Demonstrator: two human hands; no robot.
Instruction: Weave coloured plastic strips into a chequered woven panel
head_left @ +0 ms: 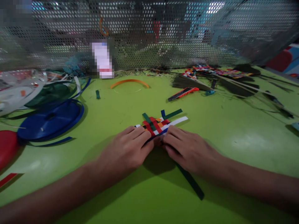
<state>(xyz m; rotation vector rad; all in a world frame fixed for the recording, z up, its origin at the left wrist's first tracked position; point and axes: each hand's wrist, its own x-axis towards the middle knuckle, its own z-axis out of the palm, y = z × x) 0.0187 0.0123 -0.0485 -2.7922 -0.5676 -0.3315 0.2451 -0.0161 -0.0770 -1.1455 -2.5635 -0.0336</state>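
A small woven patch of coloured strips (pixel 158 124) lies on the green table (pixel 130 102): red, green, white, orange and blue bands interlaced. My left hand (pixel 127 151) rests on its near left edge, fingers pressed together on the strips. My right hand (pixel 187 149) presses the near right edge, fingers closed over the strips. A dark green strip (pixel 191 183) runs out from under my right hand toward me. A white strip (pixel 178 120) and a green strip (pixel 173 114) stick out at the far right of the weave.
A blue ribbon roll (pixel 50 119) and a red roll (pixel 7 146) lie at the left, with loose ribbon behind them. An orange curved strip (pixel 129 81), a red-black cutter (pixel 183 92) and finished woven pieces (pixel 231 73) lie farther back. A perforated metal screen (pixel 149 34) closes the rear.
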